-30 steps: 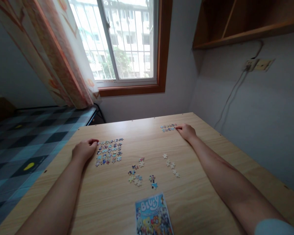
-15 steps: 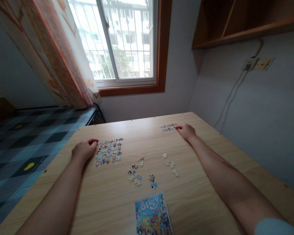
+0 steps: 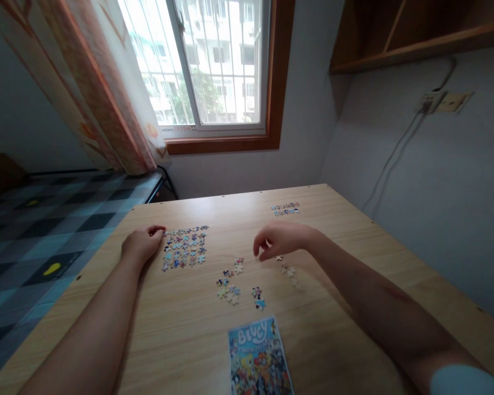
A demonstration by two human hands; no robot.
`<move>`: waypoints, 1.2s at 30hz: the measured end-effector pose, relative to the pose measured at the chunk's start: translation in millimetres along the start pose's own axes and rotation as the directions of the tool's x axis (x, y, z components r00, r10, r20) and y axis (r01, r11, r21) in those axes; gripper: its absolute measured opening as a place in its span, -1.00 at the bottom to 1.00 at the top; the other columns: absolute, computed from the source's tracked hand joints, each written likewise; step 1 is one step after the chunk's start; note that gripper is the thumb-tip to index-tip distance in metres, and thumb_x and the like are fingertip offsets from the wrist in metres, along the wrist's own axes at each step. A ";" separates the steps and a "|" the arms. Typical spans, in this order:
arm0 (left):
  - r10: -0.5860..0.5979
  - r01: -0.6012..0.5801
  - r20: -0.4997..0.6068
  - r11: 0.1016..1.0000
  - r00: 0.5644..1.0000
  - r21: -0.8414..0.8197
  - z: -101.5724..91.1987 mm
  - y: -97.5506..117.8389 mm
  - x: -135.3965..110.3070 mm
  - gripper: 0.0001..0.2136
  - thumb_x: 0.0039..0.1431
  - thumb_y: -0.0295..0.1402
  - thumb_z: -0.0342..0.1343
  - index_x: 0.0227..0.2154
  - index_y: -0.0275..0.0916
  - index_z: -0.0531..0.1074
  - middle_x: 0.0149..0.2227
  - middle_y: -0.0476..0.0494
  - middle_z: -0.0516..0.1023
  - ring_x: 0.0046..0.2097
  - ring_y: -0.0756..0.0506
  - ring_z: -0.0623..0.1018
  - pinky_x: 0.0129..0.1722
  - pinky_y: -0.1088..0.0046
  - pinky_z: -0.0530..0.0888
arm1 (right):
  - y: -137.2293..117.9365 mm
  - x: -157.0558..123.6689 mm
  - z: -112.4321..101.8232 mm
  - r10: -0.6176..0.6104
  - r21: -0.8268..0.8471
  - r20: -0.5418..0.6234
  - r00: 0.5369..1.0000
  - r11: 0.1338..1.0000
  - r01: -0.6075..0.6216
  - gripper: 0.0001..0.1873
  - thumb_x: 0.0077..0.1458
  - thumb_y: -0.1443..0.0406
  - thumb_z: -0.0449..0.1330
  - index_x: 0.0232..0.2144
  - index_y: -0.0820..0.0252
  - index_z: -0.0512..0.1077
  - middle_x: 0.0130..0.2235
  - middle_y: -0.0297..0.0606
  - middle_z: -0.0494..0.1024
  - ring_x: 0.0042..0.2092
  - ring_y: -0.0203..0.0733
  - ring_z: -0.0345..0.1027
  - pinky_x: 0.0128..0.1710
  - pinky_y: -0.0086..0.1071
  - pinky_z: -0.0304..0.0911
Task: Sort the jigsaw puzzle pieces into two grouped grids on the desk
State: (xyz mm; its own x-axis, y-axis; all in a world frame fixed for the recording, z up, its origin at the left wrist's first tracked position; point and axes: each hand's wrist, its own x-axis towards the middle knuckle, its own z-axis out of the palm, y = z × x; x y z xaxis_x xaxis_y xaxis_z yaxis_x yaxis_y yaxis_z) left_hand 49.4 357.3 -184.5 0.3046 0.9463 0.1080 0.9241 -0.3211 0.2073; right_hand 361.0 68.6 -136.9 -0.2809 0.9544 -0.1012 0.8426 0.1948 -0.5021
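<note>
My left hand (image 3: 142,242) rests on the table at the left edge of a block of puzzle pieces (image 3: 185,248) laid out in rows. Its fingers are curled together, with the tips at the top-left corner piece; whether they grip anything is too small to make out. Above the middle of the table hovers my right hand (image 3: 284,238), fingers bent and thumb apart from them, nothing visible between. Below it lie loose picture-side pieces (image 3: 228,291) and pale blank-backed pieces (image 3: 290,271), the latter partly shaded and blurred. A smaller two-row group of pieces (image 3: 285,209) sits near the far edge.
A blue picture sheet or box marked "Bluey" (image 3: 260,356) lies at the near side of the wooden table (image 3: 181,329). Left of the table is a bed with checked cloth (image 3: 37,241). A window (image 3: 226,66), a wall shelf (image 3: 420,44) and a socket with cable (image 3: 432,102) surround it.
My right hand has left the small two-row group and come nearer and leftward, over the middle of the table. My left hand stays at the larger block. The view has shifted slightly.
</note>
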 end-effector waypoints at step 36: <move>0.004 -0.004 0.003 0.999 1.000 0.033 -0.2 -1.1 2.8 -0.58 0.25 -0.14 -0.05 0.00 -0.12 0.60 -0.08 -0.21 0.66 -0.13 -0.23 0.59 -0.25 0.38 0.43 | 168.2 -61.7 -6.5 0.658 0.070 -0.587 0.472 0.622 -0.780 -0.73 0.11 0.20 0.25 -0.17 0.03 0.68 -0.14 -0.26 0.69 -0.11 -0.16 0.56 -0.13 -0.46 0.35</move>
State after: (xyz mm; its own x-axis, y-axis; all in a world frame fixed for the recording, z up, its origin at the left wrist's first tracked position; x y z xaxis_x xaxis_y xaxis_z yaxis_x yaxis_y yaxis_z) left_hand 49.2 360.2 -184.3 0.3092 0.9451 0.1061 0.9299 -0.3238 0.1746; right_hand 523.0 43.9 -209.6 0.6913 0.7115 0.1260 0.7110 -0.6389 -0.2937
